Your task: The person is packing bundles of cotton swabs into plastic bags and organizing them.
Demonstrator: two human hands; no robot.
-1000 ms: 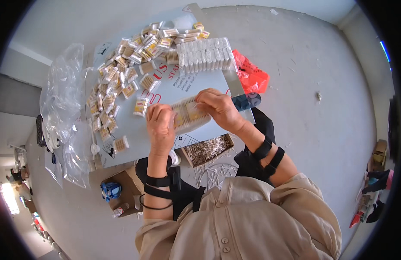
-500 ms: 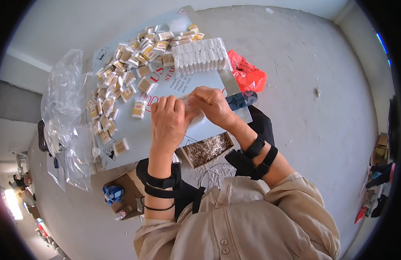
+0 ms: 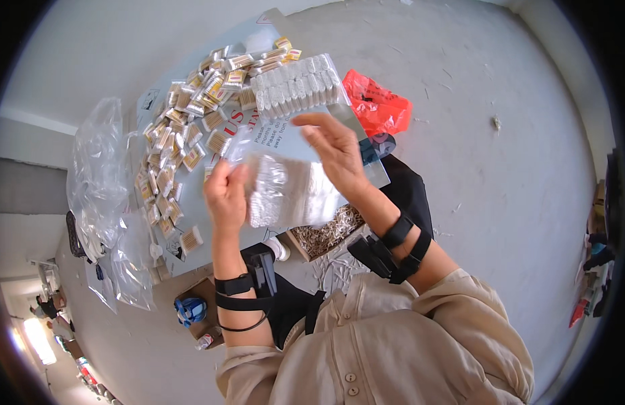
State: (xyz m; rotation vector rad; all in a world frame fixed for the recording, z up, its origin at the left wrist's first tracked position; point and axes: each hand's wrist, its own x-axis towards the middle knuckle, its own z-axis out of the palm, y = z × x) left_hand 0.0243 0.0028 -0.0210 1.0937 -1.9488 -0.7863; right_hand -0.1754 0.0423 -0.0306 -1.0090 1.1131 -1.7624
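Nearest the camera, a beige buttoned shirt [image 3: 393, 351] fills the lower edge, and both forearms carry black strapped bands. The floor [image 3: 501, 169] is pale grey concrete, scuffed and flecked with small debris; the person sits on it. At the lower left a small cardboard box [image 3: 197, 307] holds a blue object, and between the forearms an open box of small pale sticks [image 3: 326, 233] rests on the floor, with more of them scattered beside it.

The left hand [image 3: 226, 196] is raised with its fingers curled, pinching the left edge of a clear plastic bag [image 3: 285, 192] packed with white, cotton-swab-like pieces. The right hand [image 3: 336, 155] grips the bag's upper right side, thumb and fingers partly spread across the plastic. The bag hangs between both hands, above the near edge of a grey sheet [image 3: 295, 138] that serves as the work surface on the floor.

Farther off on that sheet lie many small yellow-and-white swab packets [image 3: 184, 135], loosely heaped toward the left, and a tidy row of white packs [image 3: 295, 88] at the far end. A red plastic bag [image 3: 376, 104] lies just right of them. Crumpled clear plastic bags [image 3: 100, 182] sprawl at the left.
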